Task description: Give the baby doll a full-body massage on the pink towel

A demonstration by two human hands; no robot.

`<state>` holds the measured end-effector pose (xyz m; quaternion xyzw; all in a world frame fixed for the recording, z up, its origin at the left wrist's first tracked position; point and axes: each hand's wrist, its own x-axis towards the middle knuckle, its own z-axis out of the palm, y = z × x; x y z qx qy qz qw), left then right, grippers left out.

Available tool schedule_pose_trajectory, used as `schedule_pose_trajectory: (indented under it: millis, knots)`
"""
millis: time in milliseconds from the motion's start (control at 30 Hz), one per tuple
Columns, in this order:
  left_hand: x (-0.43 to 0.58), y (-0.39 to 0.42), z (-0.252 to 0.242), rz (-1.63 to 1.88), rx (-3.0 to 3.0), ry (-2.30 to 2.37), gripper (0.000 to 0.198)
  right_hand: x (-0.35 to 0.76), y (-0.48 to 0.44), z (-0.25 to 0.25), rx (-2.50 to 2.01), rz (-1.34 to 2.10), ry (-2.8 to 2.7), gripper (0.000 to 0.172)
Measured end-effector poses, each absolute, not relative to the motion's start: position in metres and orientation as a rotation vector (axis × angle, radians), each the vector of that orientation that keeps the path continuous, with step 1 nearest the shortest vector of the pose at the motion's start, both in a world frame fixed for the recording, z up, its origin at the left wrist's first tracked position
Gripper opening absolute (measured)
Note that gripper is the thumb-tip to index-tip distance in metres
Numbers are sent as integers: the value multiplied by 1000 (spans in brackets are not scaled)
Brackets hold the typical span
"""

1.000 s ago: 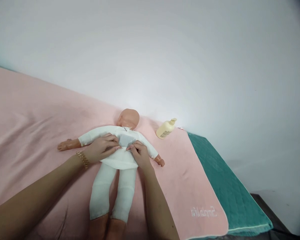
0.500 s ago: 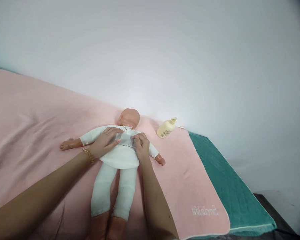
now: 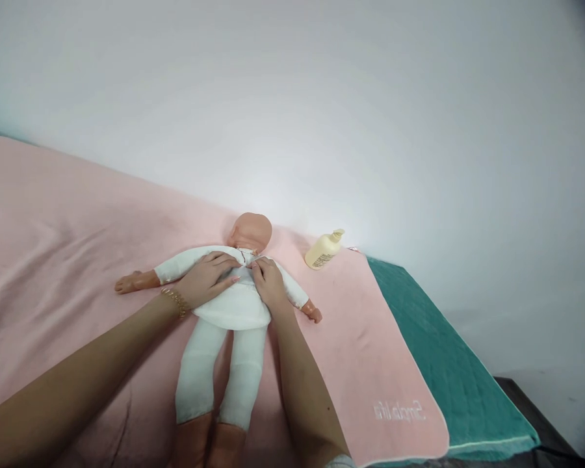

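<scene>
A doll point(image 3: 231, 305) with a white cloth body lies stretched out on the pink blanket, its bald head point(image 3: 252, 231) toward the wall. Across its upper back is a thin grey sheet-like piece point(image 3: 244, 276), partly covered by my hands; its exact kind is unclear. My left hand point(image 3: 209, 278) rests on the left side of the back, fingers stretched out and thumb apart, touching the grey piece. On the other side, my right hand point(image 3: 269, 281) has its fingers bent and closed at the edge of the grey piece. Both hands nearly meet below the neck.
A pale yellow pump bottle point(image 3: 324, 251) stands to the right of the doll's head, near the white wall point(image 3: 292, 117). The pink blanket point(image 3: 370, 364) has folds at left and lies over a green cover point(image 3: 448, 351) at right.
My right hand has moved left and slightly inward, bringing its fingers close to my left fingertips. Less of the grey piece shows between them. The doll and bottle stay put.
</scene>
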<state>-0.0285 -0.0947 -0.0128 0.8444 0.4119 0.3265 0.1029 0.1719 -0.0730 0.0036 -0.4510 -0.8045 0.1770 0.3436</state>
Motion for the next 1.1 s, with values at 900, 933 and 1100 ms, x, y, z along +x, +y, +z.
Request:
schedule_pose_trajectory:
  millis: [900,933,1100]
  knots:
    - [-17,-88,-5,983,2427,1320,49,176,-82,-5,-969,496,-2006,49]
    - [-17,-87,-5,963,2427,1314,48,176,-81,-4,-976,519,-2024,48]
    - [-18,-86,-6,970,2396,1298,47,177,-81,-1,-1040,613,-2037,42]
